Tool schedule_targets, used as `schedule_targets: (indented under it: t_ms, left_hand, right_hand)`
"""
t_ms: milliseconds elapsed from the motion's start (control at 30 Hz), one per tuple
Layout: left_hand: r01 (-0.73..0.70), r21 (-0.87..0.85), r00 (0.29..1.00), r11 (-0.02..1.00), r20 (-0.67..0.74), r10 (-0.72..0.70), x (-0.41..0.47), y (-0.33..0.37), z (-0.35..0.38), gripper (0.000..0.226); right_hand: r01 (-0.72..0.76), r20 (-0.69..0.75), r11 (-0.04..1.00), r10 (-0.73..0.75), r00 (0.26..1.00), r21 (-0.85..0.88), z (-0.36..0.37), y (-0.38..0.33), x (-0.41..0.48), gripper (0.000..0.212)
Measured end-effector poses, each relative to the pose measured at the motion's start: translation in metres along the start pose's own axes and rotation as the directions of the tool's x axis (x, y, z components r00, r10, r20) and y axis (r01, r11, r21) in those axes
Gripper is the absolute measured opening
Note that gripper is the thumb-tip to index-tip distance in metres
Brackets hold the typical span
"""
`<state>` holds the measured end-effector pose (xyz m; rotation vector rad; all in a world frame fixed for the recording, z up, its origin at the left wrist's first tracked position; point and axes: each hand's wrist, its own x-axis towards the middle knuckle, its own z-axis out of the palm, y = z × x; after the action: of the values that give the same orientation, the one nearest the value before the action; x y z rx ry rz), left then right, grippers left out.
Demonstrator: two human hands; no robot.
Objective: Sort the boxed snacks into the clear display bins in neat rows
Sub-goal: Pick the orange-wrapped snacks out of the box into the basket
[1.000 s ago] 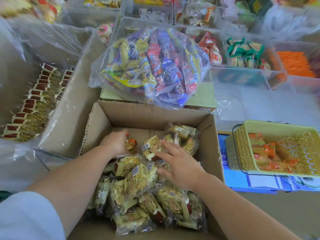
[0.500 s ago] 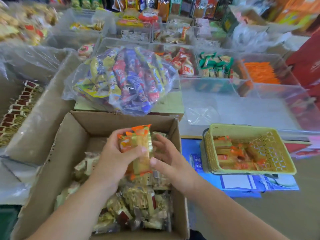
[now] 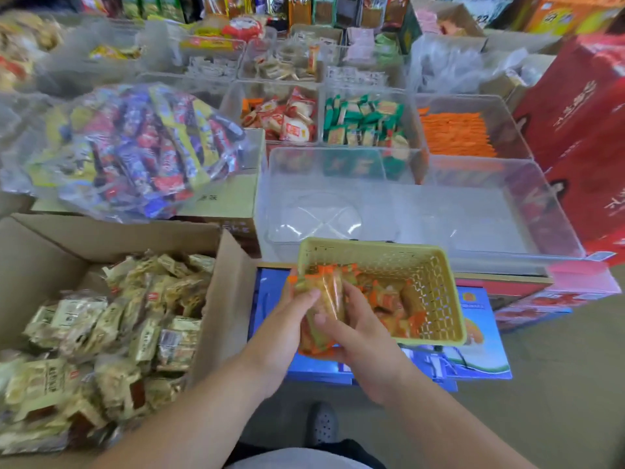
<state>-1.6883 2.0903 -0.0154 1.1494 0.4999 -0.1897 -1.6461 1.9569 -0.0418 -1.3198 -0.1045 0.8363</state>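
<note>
1. Two hands, one bundle: the left hand [image 3: 287, 323] and right hand [image 3: 362, 333] both grip a stack of orange-edged packets [image 3: 329, 292], fingers [image 3: 309, 296] curled and clamped on it from either side.
2. The bundle sits over the near-left corner of the yellow basket [image 3: 372, 247], partly above its rim. More of the same packets lie loose inside.
3. Key relation: the bundle's long axis runs near-to-far, away from the person. The basket interior is just right of and beyond the fingers, and the right hand is nearer to it.
4. The empty clear bin [image 3: 439, 214] lies straight beyond the basket's far edge, well apart from the hands.
5. The basket rests on blue flat cartons [image 3: 267, 299]. The cardboard box [image 3: 223, 299] of cream packets [image 3: 135, 316] is just left of these.
6. Judgement: sorting looks early. The next move is likely a short drop right into the basket or a longer reach forward to the bin. A loose two-hand stack could fan out.
</note>
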Motion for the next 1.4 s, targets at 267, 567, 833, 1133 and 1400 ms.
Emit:
schedule_targets:
  t_ms: [267, 567, 833, 1133, 1400]
  left_hand:
    - [-0.091, 0.971, 0.983, 0.221, 0.053, 0.174, 0.036, -0.033, -0.011, 0.08]
    - [-0.176, 0.984, 0.967, -0.023, 0.177, 0.185, 0.008, -0.048, -0.041, 0.062]
    - [-0.102, 0.994, 0.723, 0.027, 0.056, 0.688, -0.055, -0.002, -0.129, 0.021]
    - [0.377, 0.922, 0.873, -0.084, -0.323, 0.366, -0.022, 0.026, -0.311, 0.068]
    - [0.272, 0.962, 0.956, -0.021, -0.268, 0.119, 0.007, 0.018, -0.373, 0.063]
  right_hand:
    - [-0.024, -0.222, 0.999, 0.028, 0.975, 0.021, -0.068, 0.003, 0.01, 0.06]
    - [-0.309, -0.366, 0.595, 0.026, 0.93, -0.742, -0.109, 0.002, 0.06, 0.102]
    - [0.005, -0.15, 0.422, -0.333, 0.931, -0.907, 0.015, 0.004, 0.067, 0.064]
    - [0.45, 0.363, 0.199, -0.358, 0.86, -0.871, 0.171, 0.028, 0.072, 0.037]
    - [0.256, 0.244, 0.04, -0.197, 0.95, -0.966, 0.235, 0.052, 0.085, 0.05]
